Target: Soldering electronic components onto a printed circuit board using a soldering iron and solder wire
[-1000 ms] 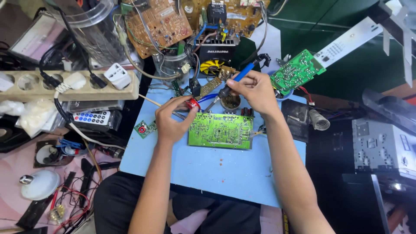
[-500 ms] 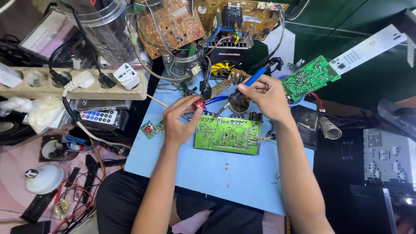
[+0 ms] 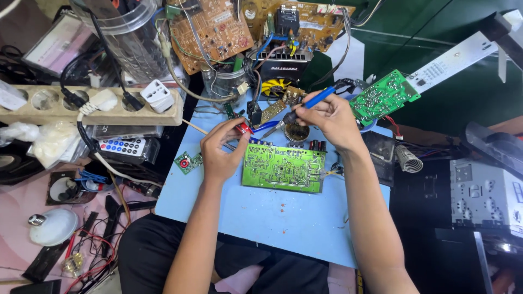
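The view has shifted slightly since a second ago, yet both hands are found in nearly the same places over the green board (image 3: 283,167), so the work at its far edge is judged to be continuing, not finished.

Nearest, both forearms are stretched forward from the lap across the blue mat (image 3: 272,218). The left hand (image 3: 220,149) is set at the board's left edge, its fingers curled narrow and pinched on a small red part (image 3: 243,128) just beyond them; whether a wire is also held cannot be told. The right hand (image 3: 327,117) is raised over the board's far right corner, closed around the blue-handled iron (image 3: 305,104), whose tip is slanted down and left toward the gap between the hands, close to the red part.

Left of the left hand a small green board (image 3: 188,162) lies on the mat. Right of the right hand, a second green board (image 3: 384,97) is propped. Farther off, brown boards (image 3: 215,32) are stacked.
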